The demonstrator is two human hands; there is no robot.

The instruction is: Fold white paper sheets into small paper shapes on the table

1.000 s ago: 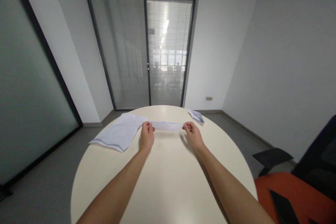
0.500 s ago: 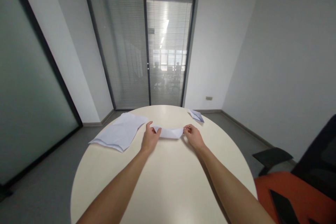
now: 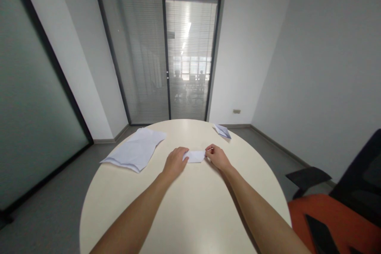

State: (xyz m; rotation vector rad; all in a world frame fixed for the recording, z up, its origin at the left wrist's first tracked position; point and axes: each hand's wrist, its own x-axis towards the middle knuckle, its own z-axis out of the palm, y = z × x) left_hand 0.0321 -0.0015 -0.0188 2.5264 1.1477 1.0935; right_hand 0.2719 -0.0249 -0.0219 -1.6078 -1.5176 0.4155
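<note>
A small folded white sheet of paper (image 3: 195, 156) lies between my two hands, low over the round cream table (image 3: 184, 198). My left hand (image 3: 176, 162) grips its left end, thumb in front and fingers behind. At the paper's right end, my right hand (image 3: 218, 156) pinches the corner between thumb and fingertips. The paper looks like a narrow strip, and both its ends are partly covered by my fingers.
Left of my hands lies a stack of white paper sheets (image 3: 135, 149) with curled edges. Another folded piece of paper (image 3: 222, 131) rests near the far right table edge. An orange office chair (image 3: 345, 222) with black armrests stands at the right. Beyond is a glass door (image 3: 166, 59) with blinds.
The strip of paper has come slightly nearer and now looks flatter and shorter. My left hand has moved right and its fingers have closed over the paper's end; my right hand has shifted slightly nearer.
</note>
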